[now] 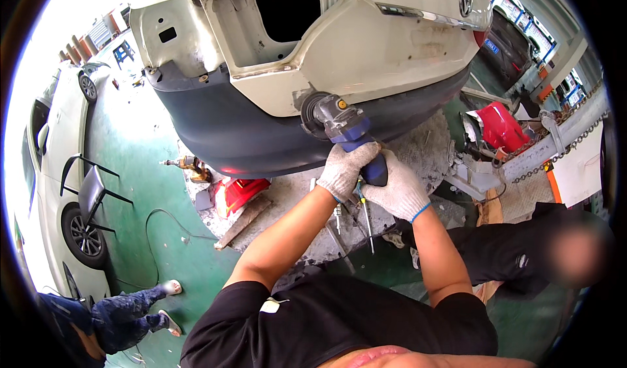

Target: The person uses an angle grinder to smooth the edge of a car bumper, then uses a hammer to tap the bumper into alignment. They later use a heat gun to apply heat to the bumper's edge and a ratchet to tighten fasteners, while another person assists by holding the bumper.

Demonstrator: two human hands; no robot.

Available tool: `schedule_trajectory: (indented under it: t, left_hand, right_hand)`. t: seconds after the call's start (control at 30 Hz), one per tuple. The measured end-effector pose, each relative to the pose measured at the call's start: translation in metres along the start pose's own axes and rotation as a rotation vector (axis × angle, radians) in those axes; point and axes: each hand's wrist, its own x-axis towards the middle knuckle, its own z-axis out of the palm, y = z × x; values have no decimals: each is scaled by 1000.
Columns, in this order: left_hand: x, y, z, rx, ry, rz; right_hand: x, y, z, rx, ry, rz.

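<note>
Your gloved left hand (347,170) was wrapped round the middle of the grinder (346,123), your gloved right hand (400,186) round its back end. The disc (308,116) sat at the lower corner of the pale car panel (385,57); contact could not be confirmed. Sanding appeared in hand; the next move called for light, even pressure. Below lay a stained grey patch (423,142) and green floor (153,172); farther off stood a chair (95,190) and a white car (70,116)
</note>
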Motion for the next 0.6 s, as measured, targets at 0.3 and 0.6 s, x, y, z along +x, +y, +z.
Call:
schedule_trajectory:
  t: [0.3,0.6]
  left_hand:
    - [0,10,-3,110,-22,15]
    - [-70,-70,13,191,-86,-323]
  right_hand:
    - [-1,2,13,84,35,27]
    - [-98,94,91,448,144,111]
